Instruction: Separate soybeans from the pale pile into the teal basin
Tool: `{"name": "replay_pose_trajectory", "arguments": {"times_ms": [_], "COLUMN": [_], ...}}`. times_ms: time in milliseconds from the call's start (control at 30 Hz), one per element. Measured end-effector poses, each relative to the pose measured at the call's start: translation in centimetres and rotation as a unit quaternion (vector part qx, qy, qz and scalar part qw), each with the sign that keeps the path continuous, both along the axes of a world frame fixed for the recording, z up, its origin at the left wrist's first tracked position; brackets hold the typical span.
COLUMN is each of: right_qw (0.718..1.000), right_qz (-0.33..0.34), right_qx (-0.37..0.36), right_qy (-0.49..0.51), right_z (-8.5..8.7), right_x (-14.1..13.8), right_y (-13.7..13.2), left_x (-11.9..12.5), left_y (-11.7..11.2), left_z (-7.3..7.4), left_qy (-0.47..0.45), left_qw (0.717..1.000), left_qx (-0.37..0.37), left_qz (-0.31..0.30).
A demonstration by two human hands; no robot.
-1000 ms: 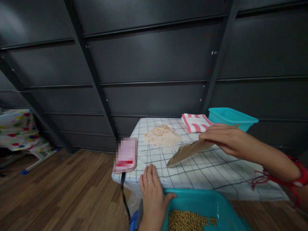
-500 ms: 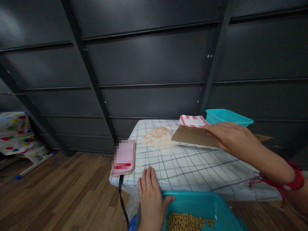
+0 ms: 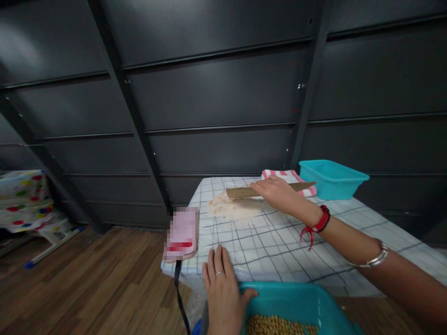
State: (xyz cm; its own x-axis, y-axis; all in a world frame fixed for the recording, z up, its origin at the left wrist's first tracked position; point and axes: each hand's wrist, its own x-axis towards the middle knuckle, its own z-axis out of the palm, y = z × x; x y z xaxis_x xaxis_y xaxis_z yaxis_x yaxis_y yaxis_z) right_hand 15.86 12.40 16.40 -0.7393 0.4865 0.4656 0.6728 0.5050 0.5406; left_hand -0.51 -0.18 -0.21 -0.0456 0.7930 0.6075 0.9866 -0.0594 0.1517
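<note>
My right hand (image 3: 274, 190) is closed on the upper edge of a flat strip of brown cardboard (image 3: 240, 192). The cardboard stands tilted on its long edge, its left end at the far side of a spread heap of pale grains (image 3: 232, 208) with yellowish bits in it. My left hand (image 3: 223, 288) lies at the table's front edge, fingers stretched out and thumb apart over the rim of a teal basin (image 3: 286, 291). Round tan beans (image 3: 279, 324) are in this basin, which is partly cut off by the bottom of the view.
A white checked cloth covers the table (image 3: 296, 246). At its left edge lies a blurred pink object (image 3: 181, 232) with a black strap (image 3: 179, 288). Behind are a pink-striped cloth (image 3: 282, 175) and a turquoise tub (image 3: 331, 179), before a dark panelled wall (image 3: 223, 93).
My right hand has moved left and away with the cardboard, from right of the grain heap to its back edge. The grains are spread a little nearer. My left hand stays by the basin.
</note>
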Motion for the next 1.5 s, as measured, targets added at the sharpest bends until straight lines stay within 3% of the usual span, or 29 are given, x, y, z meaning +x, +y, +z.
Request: {"name": "replay_pose_trajectory", "arguments": {"times_ms": [167,367,500,700,1100,1233,1367,1500], "right_qw": [0.999,0.999,0.999,0.999,0.998,0.997,0.996,0.996], "right_qz": [0.028,0.038,-0.004,0.000,0.006,0.000,0.008,0.019], "right_qx": [-0.016,0.004,-0.006,-0.039,-0.052,-0.058,-0.073,-0.082], "right_qy": [-0.014,0.011,0.035,0.027,0.036,0.046,0.044,0.040], "right_z": [-0.2,0.8,1.0,0.0,1.3,0.7,0.2,0.5], "right_x": [0.4,1.6,0.6,-1.1,0.2,-0.7,-1.2,-0.3], "right_y": [-0.3,-1.3,0.2,2.5,0.4,1.2,1.2,-0.1], "left_x": [-0.4,-1.1,-1.2,-0.6,-1.3,-0.8,-0.3,-0.9], "left_y": [0.1,0.3,0.3,0.2,0.3,0.3,0.2,0.2], "left_z": [0.0,-1.0,-1.1,-0.8,-1.2,-1.0,-0.8,-0.8], "left_qy": [0.004,-0.005,-0.006,-0.022,-0.012,-0.006,-0.020,-0.002], "left_qw": [1.000,0.999,0.999,0.999,0.999,0.999,1.000,0.999], "left_qx": [-0.006,-0.026,-0.027,-0.006,-0.020,-0.011,-0.001,-0.021], "left_qz": [-0.009,-0.039,-0.035,-0.023,-0.039,-0.040,-0.002,-0.041]}}
